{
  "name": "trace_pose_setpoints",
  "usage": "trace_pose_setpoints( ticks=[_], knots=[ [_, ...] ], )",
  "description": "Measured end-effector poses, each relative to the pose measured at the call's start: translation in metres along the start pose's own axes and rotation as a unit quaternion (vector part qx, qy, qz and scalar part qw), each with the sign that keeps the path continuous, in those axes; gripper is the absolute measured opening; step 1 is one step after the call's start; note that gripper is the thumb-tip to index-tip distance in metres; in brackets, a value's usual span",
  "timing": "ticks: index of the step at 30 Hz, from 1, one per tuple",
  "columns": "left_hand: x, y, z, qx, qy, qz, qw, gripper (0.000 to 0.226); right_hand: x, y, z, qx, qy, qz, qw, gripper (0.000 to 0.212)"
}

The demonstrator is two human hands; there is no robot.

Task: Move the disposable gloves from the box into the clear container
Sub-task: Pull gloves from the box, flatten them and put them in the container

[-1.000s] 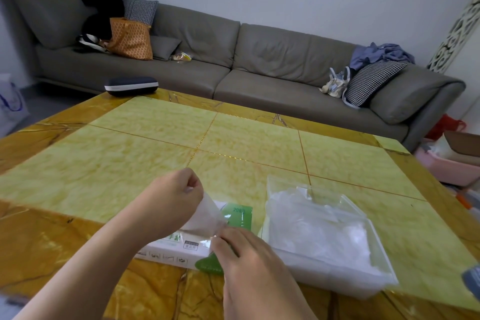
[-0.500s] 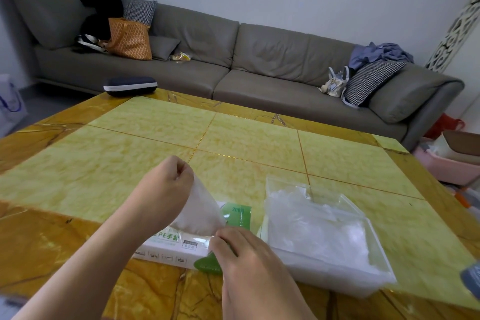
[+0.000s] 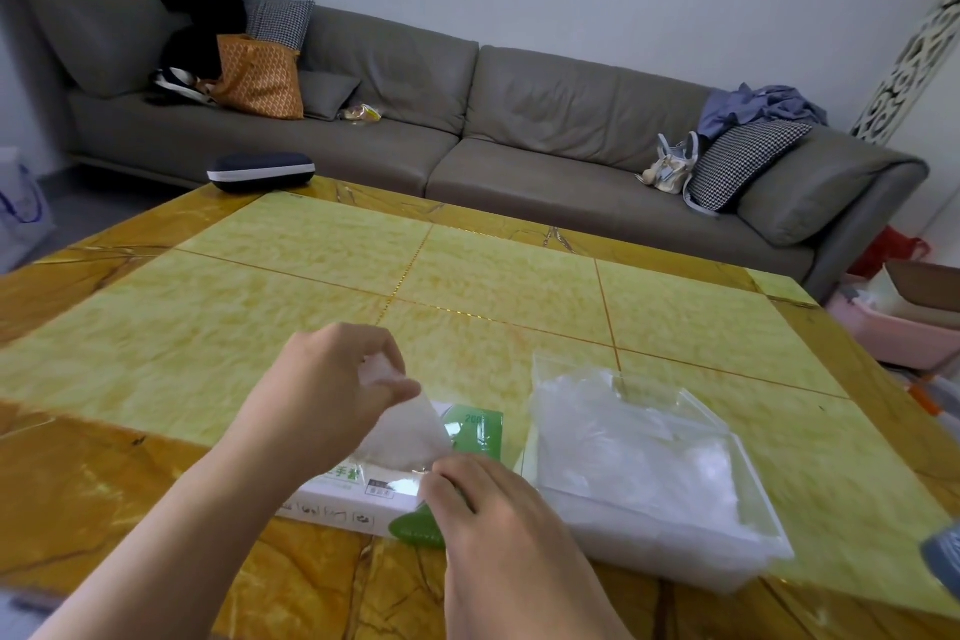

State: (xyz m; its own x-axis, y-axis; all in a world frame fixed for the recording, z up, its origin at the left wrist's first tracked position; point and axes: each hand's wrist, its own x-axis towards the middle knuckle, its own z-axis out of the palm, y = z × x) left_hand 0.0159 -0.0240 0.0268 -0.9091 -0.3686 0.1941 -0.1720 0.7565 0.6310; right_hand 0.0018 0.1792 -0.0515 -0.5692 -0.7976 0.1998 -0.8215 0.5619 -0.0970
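1. We see a thin, cloudy glove [image 3: 410,431] drawn up out of the top of the box [image 3: 363,494]; its lower end is at the box's opening.
2. The left hand [image 3: 332,390] pinches the glove's upper end between curled fingers, above the box.
3. The right hand [image 3: 498,525] rests on the box's near right corner, fingers bent, fingertips at the glove's lower end; we cannot tell whether it pinches the glove or only presses the box.
4. The box is white with a green right end, lying flat on the desk [image 3: 260,307] near its front edge.
5. Just to the right of the box stands the clear container [image 3: 717,551], open on top, with a heap of clear gloves [image 3: 623,437] inside; some film rises above its far rim.
6. The desk top is yellow-green stone panels with an amber border.
7. At the far left corner of the desk lies a dark case [image 3: 261,170] with a white band.
8. Beyond the desk runs a grey sofa [image 3: 519,120] with an orange bag [image 3: 260,78], checked cushions and heaped clothes on it.
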Motion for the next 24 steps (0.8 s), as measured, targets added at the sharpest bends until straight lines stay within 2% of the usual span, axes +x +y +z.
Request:
trace_pose_setpoints(
  ticks=[5,9,13,15,18,21,24],
  knots=[
    [0.0022,0.0025,-0.002,-0.106,0.051,-0.042,0.992,0.021,-0.0002,-0.0021,-0.0014,-0.004,0.003,0.0,1.0,0.057],
    [0.0021,0.005,-0.0076,-0.137,0.094,-0.041,0.985,0.02,-0.0011,-0.0024,-0.0009,-0.003,0.001,0.002,1.0,0.058],
    [0.0061,0.0011,-0.0097,-0.049,0.084,-0.003,0.995,0.015,-0.0012,-0.0022,-0.0012,-0.007,-0.014,0.008,1.0,0.056],
    [0.0057,-0.0033,-0.008,0.016,0.044,0.037,0.998,0.012,-0.0014,-0.0031,-0.0028,-0.013,-0.012,0.011,1.0,0.056],
    [0.0002,-0.0038,-0.0054,0.073,-0.024,0.072,0.994,0.022,-0.0014,-0.0049,-0.0042,-0.016,-0.017,0.01,1.0,0.054],
    [-0.0006,0.0003,-0.0059,0.004,0.023,0.089,0.996,0.01,-0.0002,-0.0064,-0.0065,-0.022,-0.031,0.008,0.999,0.059],
    [0.0011,0.0046,-0.0098,-0.086,0.069,0.06,0.992,0.003,-0.0008,-0.0058,-0.0094,-0.03,-0.031,0.013,0.999,0.056]
  ],
)
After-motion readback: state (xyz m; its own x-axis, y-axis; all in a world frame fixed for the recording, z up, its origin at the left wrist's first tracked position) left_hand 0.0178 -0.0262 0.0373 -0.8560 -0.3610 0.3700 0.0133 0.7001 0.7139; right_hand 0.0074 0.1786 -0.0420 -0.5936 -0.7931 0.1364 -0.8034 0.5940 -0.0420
